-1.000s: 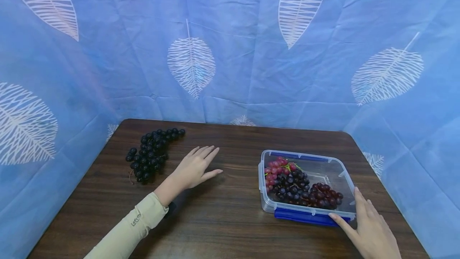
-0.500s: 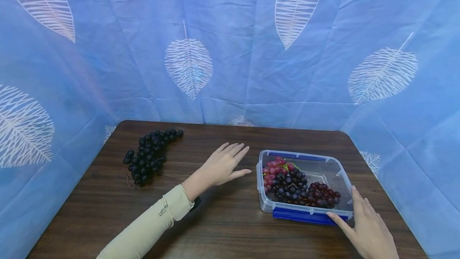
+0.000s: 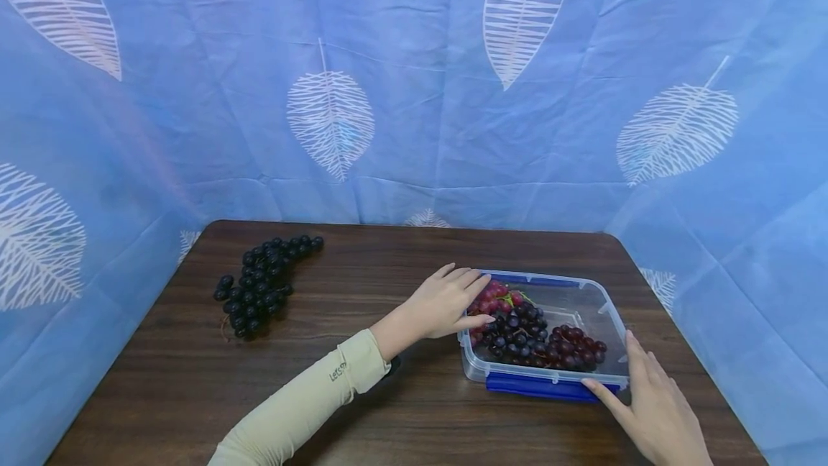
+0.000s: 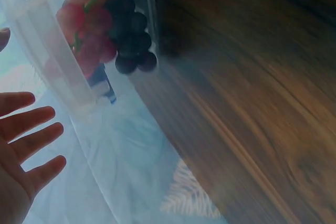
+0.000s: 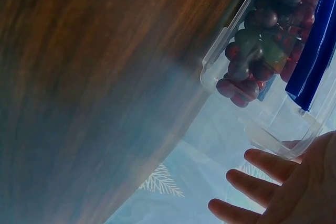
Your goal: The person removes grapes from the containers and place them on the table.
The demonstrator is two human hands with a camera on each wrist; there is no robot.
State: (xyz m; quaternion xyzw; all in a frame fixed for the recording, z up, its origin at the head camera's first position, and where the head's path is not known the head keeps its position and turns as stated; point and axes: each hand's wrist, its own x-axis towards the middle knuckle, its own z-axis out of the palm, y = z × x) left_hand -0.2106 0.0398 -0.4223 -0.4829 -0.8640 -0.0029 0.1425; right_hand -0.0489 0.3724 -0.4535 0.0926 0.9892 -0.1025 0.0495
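A clear plastic food container (image 3: 582, 301) with blue latches stands at the right of the table. Inside it, in the head view, are a bunch of red grapes (image 3: 498, 295), a black bunch (image 3: 517, 336) and a dark red bunch (image 3: 576, 348). My left hand (image 3: 446, 302), fingers straight and spread, is at the container's left rim and overlaps the red grapes; in the left wrist view the fingers (image 4: 31, 139) lie beside its wall. My right hand (image 3: 660, 401) rests at the front right corner, thumb by the front blue latch (image 3: 543, 385), fingers extended along the right side.
Another bunch of black grapes (image 3: 259, 286) lies at the far left of the dark wood table (image 3: 362, 257). A blue curtain (image 3: 401, 92) with white leaf prints hangs behind the table and along both sides.
My left hand has moved right, from near the loose black grapes to the container's left rim. The right hand has stayed at its corner. The view has shifted slightly.
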